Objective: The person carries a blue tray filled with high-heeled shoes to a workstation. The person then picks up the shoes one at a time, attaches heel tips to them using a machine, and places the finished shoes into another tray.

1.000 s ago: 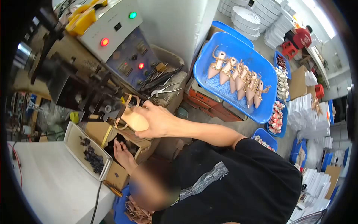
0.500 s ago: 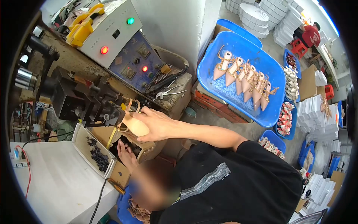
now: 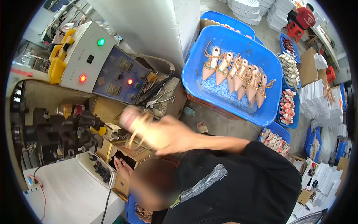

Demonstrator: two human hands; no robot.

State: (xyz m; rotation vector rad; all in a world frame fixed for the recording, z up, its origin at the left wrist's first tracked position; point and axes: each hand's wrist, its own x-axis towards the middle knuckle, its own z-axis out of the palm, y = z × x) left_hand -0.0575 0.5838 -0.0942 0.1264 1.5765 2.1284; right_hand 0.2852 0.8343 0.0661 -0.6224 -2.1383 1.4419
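Observation:
My right hand (image 3: 171, 136) is wrapped round a pale pink pointed shoe (image 3: 140, 127) with thin straps; both are smeared by motion. The shoe hangs in front of the black machine head (image 3: 71, 136), apart from it. Lower down, my left hand (image 3: 123, 168) lies at the opening of a cardboard box (image 3: 140, 154), fingers stretched out and nothing seen in them. A blurred patch covers its forearm. Beside the box is a white tray (image 3: 82, 161) with small black pieces (image 3: 100, 170).
A control box (image 3: 87, 56) with green and red lights stands behind. To the right, a blue tub (image 3: 194, 87) holds several pink shoes (image 3: 222, 69). Pliers (image 3: 160, 100) lie on the machine's side. A person in red (image 3: 305, 18) sits far back near stacked white boxes.
My right hand has drawn the shoe away from the machine head, and the shoe is turned differently. The view has shifted. My left hand has stayed by the cardboard box.

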